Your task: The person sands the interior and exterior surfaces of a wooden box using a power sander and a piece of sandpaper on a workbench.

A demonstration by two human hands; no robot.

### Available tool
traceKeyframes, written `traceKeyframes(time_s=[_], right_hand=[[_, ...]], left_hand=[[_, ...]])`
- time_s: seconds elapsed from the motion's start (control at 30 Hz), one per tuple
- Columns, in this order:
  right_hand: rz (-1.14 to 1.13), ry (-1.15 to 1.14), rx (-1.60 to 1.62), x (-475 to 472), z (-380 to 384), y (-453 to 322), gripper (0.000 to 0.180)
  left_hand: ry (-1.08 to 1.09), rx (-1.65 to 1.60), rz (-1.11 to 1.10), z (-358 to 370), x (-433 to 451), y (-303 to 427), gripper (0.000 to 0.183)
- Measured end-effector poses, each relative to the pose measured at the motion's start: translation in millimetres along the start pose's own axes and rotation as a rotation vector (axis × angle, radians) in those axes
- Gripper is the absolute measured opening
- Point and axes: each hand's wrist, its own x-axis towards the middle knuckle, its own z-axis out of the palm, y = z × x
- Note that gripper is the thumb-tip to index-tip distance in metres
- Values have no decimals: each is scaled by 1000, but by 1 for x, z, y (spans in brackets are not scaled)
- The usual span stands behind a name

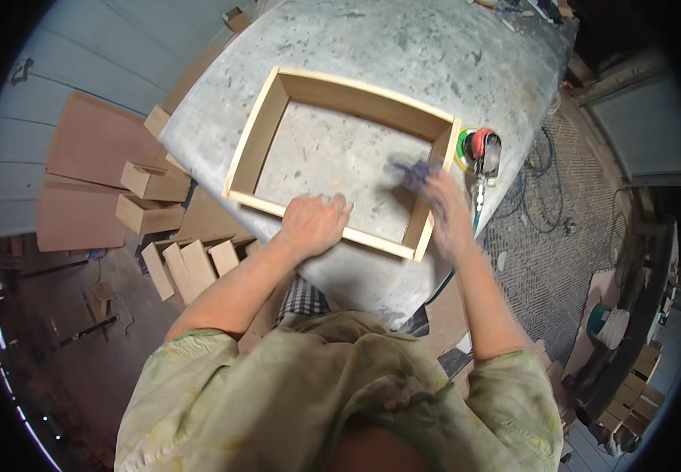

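Observation:
A rectangular wooden frame (370, 97), open in the middle like a bottomless drawer box, rests on the grey, stained tabletop (346, 35). My left hand (316, 221) grips the frame's near side, its fingers curled over the top edge. At the right side of the frame is my right hand (449, 203), blurred by motion, with a crumpled dark purple cloth (414, 172) in its fingers. Whether the cloth touches the wood is not clear from the blur. Just outside the right side lies a red and black air sander (485, 147) with a green-edged pad.
A hose (477, 221) runs from the sander over the table's right edge. Left of the table stand several wooden drawer boxes (152, 180) and brown boards (96, 141). Coiled hoses (544, 183) lie on the patterned floor mat (544, 283). Small items (529, 9) sit at the far right corner.

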Motion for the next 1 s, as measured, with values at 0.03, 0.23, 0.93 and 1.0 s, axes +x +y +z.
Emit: traceKeyframes(time_s=[0.03, 0.23, 0.93, 1.0], right_hand=[[-9, 70, -97, 34, -9, 14, 29], [224, 180, 310, -50, 32, -30, 42], [375, 255, 298, 45, 2, 5, 55], [435, 229, 379, 12, 16, -21, 51]], left_hand=[[19, -4, 8, -2, 3, 4, 29], [-50, 16, 5, -6, 1, 0, 30], [-59, 57, 49, -3, 14, 8, 31], [-77, 85, -2, 0, 9, 2, 31]])
